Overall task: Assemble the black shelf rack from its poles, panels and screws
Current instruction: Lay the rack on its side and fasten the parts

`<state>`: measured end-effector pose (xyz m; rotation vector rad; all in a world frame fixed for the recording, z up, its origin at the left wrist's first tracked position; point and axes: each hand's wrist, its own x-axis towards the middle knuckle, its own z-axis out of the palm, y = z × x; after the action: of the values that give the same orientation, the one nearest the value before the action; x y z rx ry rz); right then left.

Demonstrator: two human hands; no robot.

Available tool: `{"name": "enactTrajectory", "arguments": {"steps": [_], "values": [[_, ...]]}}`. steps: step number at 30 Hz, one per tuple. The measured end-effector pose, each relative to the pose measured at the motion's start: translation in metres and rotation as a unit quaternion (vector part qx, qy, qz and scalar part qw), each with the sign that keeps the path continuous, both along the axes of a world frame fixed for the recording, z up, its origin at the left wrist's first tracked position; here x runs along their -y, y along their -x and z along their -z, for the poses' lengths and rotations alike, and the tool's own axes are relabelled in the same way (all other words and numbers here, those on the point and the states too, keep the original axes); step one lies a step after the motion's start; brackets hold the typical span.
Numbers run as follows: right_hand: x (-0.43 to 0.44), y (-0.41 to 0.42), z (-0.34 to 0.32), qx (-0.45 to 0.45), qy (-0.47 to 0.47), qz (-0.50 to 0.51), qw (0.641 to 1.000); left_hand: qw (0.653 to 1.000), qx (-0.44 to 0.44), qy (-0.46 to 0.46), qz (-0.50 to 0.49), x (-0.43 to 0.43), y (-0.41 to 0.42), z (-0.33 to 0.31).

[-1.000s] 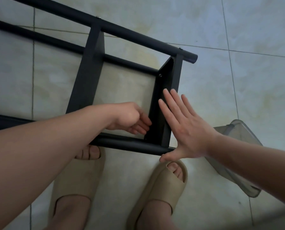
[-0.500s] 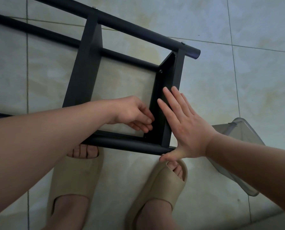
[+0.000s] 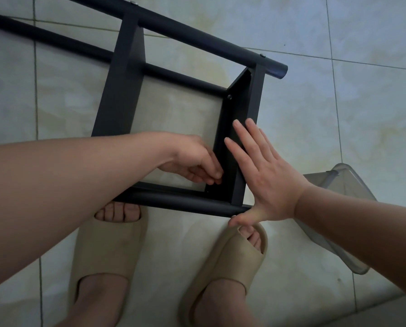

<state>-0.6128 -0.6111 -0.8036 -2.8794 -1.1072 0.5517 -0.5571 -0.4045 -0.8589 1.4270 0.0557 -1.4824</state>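
Note:
The black shelf rack lies on its side on the tiled floor, with long round poles joined by flat panels. My right hand lies flat with straight fingers against the outer face of the end panel, its thumb at the near pole. My left hand reaches inside the frame with fingertips curled against the inner face of that panel near its lower corner; whatever they pinch is hidden. A screw head shows higher up on the same panel.
A clear plastic container lies on the floor just right of the rack, partly under my right forearm. My two feet in beige slides stand right below the near pole. Pale floor tiles surround everything.
My left hand has shifted slightly up and right along the inner face of the end panel, its fingers working there. The right hand stays flat on the panel.

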Motion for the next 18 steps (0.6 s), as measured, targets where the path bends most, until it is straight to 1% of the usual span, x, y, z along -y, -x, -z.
{"name": "enactTrajectory", "arguments": {"steps": [3,7,14,18], "values": [[0.000,0.000,0.000,0.000,-0.004,0.000,1.000,0.998,-0.002,-0.003,0.061,0.008,-0.001,-0.002],[0.000,0.000,0.000,-0.001,-0.010,0.003,1.000,0.993,-0.014,-0.004,0.116,0.016,0.007,-0.004],[0.000,0.000,-0.001,-0.003,-0.010,0.003,1.000,0.992,-0.024,-0.011,0.120,0.020,0.011,-0.005],[0.000,0.000,0.000,-0.004,-0.007,0.003,1.000,0.989,-0.044,-0.016,0.137,0.021,0.007,-0.006]]}}
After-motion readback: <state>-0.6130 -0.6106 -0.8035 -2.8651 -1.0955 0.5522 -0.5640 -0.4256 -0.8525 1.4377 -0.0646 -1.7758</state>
